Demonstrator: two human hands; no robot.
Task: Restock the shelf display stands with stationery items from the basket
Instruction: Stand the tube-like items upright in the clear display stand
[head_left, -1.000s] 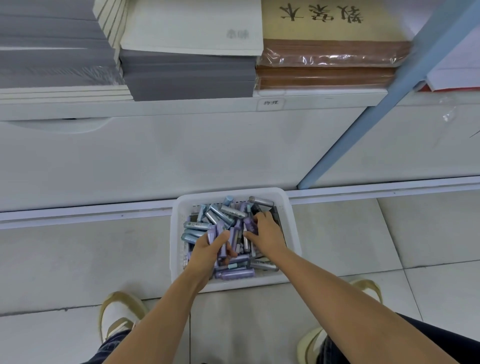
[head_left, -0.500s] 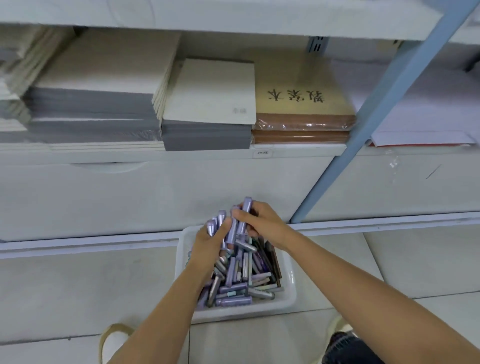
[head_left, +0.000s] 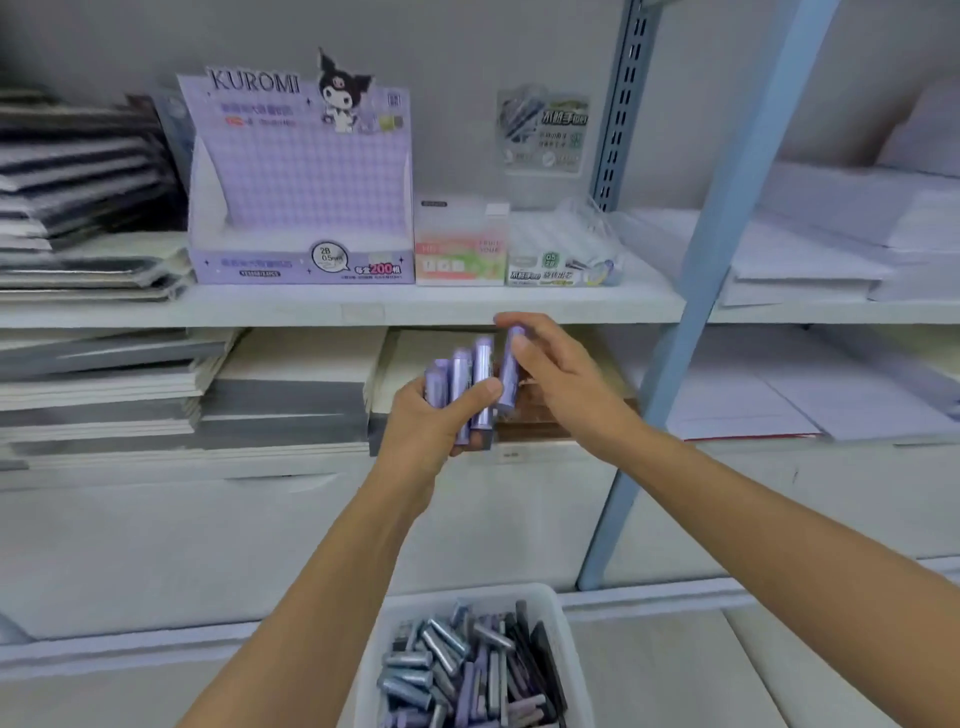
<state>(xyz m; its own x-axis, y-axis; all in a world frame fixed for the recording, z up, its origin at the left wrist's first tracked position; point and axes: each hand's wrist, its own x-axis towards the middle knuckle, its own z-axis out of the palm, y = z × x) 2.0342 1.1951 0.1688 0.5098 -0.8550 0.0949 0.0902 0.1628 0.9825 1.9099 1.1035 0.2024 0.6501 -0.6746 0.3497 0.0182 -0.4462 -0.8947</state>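
The front edge of the shelf runs straight across, and both hands are raised just beneath it, in front of the lower level. The left hand is curled round a bundle of purple lead tubes, which it holds upright with their tops fanned out. The right hand pinches a single purple tube at the bundle's right side, its top fingertip close under the shelf lip. A slanting blue post stands to the right of the right forearm; on the left the way is open.

On the shelf above and left of the hands stands the purple Kuromi display stand, with its low front tray facing forward. Touching its right side is a pink-and-green box, then a green-labelled lead box under loose plastic wrap. Stacked notebooks lie left of the stand, and white paper stacks lie beyond the post.

The white basket sits on the floor below the arms, holding a loose heap of purple and silvery-blue tubes.
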